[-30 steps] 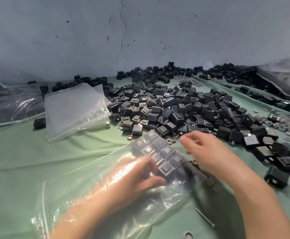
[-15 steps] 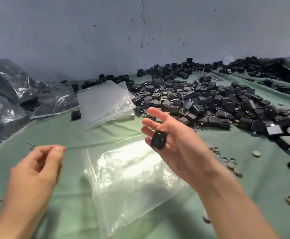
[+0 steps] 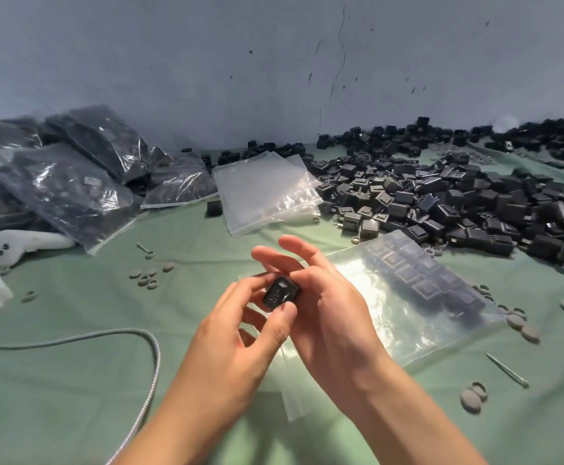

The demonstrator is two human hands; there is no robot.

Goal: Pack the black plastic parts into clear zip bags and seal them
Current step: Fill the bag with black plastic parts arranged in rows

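Black part (image 3: 281, 293) held above the worktop (image 3: 72, 380), between both hands. Left hand (image 3: 240, 333) grip: thumb and fingers pinch the part. Right hand (image 3: 329, 310) grip: thumb on the part, forefingers loosely spread. Part-filled zip bag (image 3: 418, 297) lies beneath, just right; loose pile (image 3: 475, 203) behind it.

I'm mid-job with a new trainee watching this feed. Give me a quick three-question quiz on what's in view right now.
1. True or false: the left hand and right hand together hold one black plastic part.
2. The filled zip bags lie: A) far left, by the wall; B) far right; C) under the hands.
3. Fill in: the clear zip bag beneath the hands already holds rows of ___.
Key: 1 true; 2 A; 3 black parts.
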